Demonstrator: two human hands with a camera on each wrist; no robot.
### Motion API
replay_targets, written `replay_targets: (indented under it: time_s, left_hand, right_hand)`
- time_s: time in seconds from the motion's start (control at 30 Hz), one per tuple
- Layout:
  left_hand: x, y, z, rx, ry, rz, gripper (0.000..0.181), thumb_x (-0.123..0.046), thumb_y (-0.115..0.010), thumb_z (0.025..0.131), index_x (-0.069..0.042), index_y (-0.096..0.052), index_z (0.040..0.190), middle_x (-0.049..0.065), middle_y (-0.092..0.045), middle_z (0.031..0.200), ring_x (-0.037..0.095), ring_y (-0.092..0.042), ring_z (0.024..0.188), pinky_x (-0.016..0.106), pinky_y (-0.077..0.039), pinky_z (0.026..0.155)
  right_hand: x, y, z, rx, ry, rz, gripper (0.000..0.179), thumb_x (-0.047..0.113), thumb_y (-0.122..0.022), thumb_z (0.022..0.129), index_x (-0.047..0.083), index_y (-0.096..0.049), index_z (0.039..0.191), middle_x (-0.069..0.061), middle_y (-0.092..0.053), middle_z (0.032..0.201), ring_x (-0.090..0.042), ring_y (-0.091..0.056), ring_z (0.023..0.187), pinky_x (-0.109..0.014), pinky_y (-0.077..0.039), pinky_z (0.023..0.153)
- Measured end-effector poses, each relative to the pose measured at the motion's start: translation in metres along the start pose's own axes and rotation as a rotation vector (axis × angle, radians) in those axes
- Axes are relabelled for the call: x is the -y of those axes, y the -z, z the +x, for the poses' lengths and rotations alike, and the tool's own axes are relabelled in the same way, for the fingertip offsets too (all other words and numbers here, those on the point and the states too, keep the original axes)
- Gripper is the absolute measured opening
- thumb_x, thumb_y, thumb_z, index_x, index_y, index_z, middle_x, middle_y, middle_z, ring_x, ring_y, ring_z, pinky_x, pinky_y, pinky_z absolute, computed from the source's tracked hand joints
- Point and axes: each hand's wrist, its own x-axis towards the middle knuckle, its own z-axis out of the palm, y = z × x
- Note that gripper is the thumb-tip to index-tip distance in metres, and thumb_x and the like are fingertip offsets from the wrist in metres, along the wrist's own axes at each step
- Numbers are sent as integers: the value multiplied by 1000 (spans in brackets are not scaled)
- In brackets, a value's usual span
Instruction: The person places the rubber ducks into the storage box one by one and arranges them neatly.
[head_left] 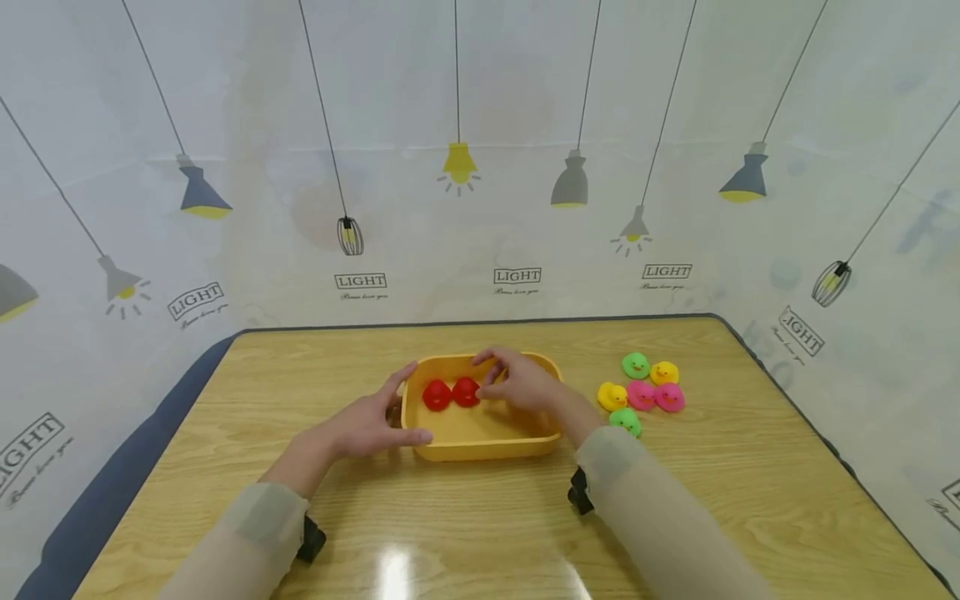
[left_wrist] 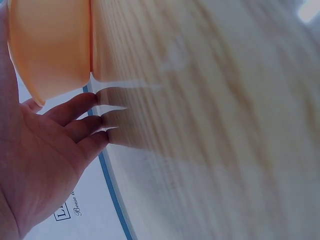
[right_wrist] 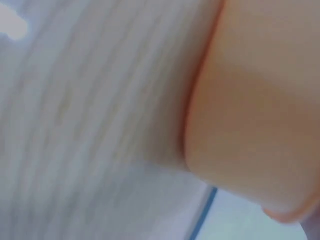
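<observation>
Near the far edge of our bench (head_left: pixel 450 517), our loose left grip (head_left: pixel 372 423) touches the yellow tray (head_left: pixel 487 451); our released right grip (head_left: pixel 522 385) hovers beside red ducks (head_left: pixel 437 396).

Glaring off the tabletop (head_left: pixel 465 512) near six o'clock, head view; now blurring, right wrist view, flaring white at ten o'clock!

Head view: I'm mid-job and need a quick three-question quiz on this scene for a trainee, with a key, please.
1. How many red toys show in the tray?
2. True or false: the left hand is at the tray's left end, and the right hand is over the tray.
3. Which colour is missing among the ducks right of the tray: (a) green, (b) blue, (c) pink?

Key: 1. Two. 2. True. 3. b.
</observation>
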Motion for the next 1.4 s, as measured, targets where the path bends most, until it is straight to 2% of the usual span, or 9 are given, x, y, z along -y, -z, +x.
replay_targets:
  time_s: [0.23, 0.4, 0.57, 0.83, 1.07, 1.3, 1.4]
  left_hand:
    - [-1, 0, 0, -2, 2, -5, 124, -74, -81, 86, -43, -3, 177, 19, -58, 162, 40, -59, 143, 66, -45, 122]
    - [-2, 0, -1, 3, 2, -17, 125, -74, -82, 86, -42, -2, 177, 21, -55, 165, 42, -57, 146, 67, -42, 124]
    - [-2, -1, 0, 3, 9, -13, 125, -74, -82, 86, -42, -3, 177, 20, -56, 163, 41, -58, 145, 66, -43, 124]
    - [-1, -2, 0, -1, 11, -7, 124, -73, -82, 86, -44, -2, 176, 19, -58, 162, 41, -58, 143, 67, -44, 123]
    - [-2, -2, 0, -1, 13, -6, 122, -72, -82, 87, -46, -2, 176, 21, -56, 163, 42, -57, 145, 68, -41, 125]
    - [-2, -1, -1, -2, 25, -6, 122, -73, -81, 87, -47, -2, 176, 21, -56, 163, 43, -56, 146, 69, -41, 125]
    - [-2, -1, -1, 2, 17, -4, 122, -73, -81, 88, -45, -1, 176, 21, -57, 162, 43, -57, 144, 69, -41, 124]
  right_hand:
    - [7, 24, -19, -25, 112, 5, 44, 18, -80, 102, 8, -64, 142, -9, -70, 109, -22, -59, 88, -30, -49, 76]
    - [7, 38, -37, -44, 140, 30, 37, 17, -80, 103, 9, -67, 136, -11, -68, 109, -22, -56, 82, -25, -47, 70]
    - [-3, 52, -55, -64, 157, 27, 32, 16, -80, 102, 8, -68, 131, -11, -69, 107, -19, -55, 79, -23, -47, 67]
    - [-34, 83, -93, -127, 144, 15, 30, 16, -79, 103, 7, -69, 130, -11, -69, 103, -14, -52, 71, -23, -45, 62]
    - [-67, 112, -132, -164, 41, -28, 29, 23, -77, 105, 10, -70, 130, -12, -69, 104, -15, -54, 73, -25, -48, 61]
    - [-96, 123, -156, -168, 11, -100, 33, 22, -77, 105, 5, -71, 133, -7, -70, 105, -13, -57, 80, -25, -50, 67]
    - [-105, 124, -163, -134, -3, -100, 32, 21, -78, 104, 6, -72, 131, -7, -70, 105, -15, -58, 82, -25, -51, 68]
